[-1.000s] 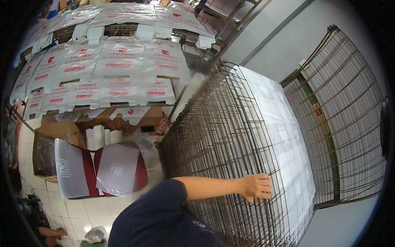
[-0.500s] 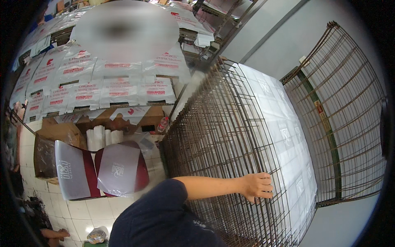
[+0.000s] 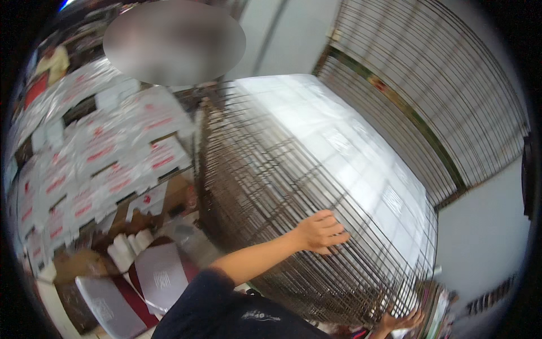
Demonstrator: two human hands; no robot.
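Observation:
A large drying rack of rusty wire shelves (image 3: 271, 186) fills the middle, its many layers close together. My left hand (image 3: 323, 233) is closed on the wires at the shelf edge, the arm in a dark sleeve stretched out to it. Lower right, my right hand (image 3: 401, 322) is at the near corner of the same wires; its fingers look curled there, though blur softens them. White printed plastic sheets (image 3: 361, 164) lie in rows on the rack, just beyond my left hand.
Another wire shelf (image 3: 429, 73) stands raised by the grey wall. Sheets with red print (image 3: 90, 152) cover a surface on the left. Below it are a cardboard box (image 3: 73, 288), white rolls (image 3: 127, 248) and maroon chairs (image 3: 161, 277) with plastic on them. A person (image 3: 53, 62) is far left.
The view has swung to the right and tilted, so the rack and chairs appear rotated. My left hand stays on the wires. My right hand has come into view at lower right.

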